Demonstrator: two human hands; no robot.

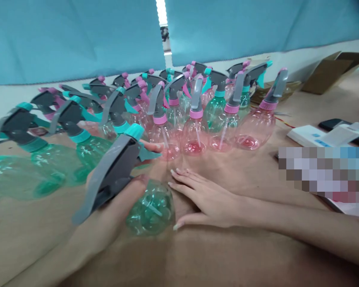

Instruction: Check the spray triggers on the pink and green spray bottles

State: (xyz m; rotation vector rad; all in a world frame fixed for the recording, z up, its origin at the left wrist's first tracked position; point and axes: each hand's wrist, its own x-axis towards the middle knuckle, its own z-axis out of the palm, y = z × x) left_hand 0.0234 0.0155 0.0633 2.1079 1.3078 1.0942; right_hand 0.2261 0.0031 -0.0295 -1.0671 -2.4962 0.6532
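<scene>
A: What's the biggest thing, and does any of it get cut off?
B: The smooth blue sheet (77, 40) across the back, which leaves the picture at the top. Below it, the tan tabletop (227, 255) runs out at the bottom edge.

A: And on the table?
B: A crowd of clear pink and green plastic spray bottles (194, 135) with grey heads. The rear ones overlap too much to count, and the left edge slices one off. Something at the right lies under a pixelated patch (332, 173), so I can't make it out.

A: Where is the bottle being handled?
B: The clear green round-bodied bottle with a grey head and teal cap (151, 207) is in the left hand (119, 201), at the front, leaning. That hand is wrapped around the neck, the thumb lying across it below the head. One finger pokes out past the teal trigger (149, 153); the others are hidden.

A: The right hand?
B: The right hand (209, 199) is palm down, holding nothing, thumb well apart from the fingers. Its fingertips (172, 184) are right beside the bottle's rounded body; I can't tell whether they touch.
</scene>
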